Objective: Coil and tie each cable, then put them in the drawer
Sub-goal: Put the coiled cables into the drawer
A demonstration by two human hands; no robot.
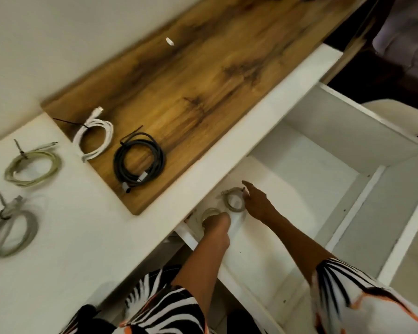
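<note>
Fingers of left hand (215,221) curl on a pale coil (209,212) in the drawer (299,169); right hand (257,203) fingers extended beside a grey coil (234,201).

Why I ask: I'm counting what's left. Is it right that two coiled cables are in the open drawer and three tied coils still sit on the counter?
Not quite: the head view shows four tied coils on the counter, not three: white cable, black cable, greenish cable, grey cable. Two coils are in the drawer.
</note>
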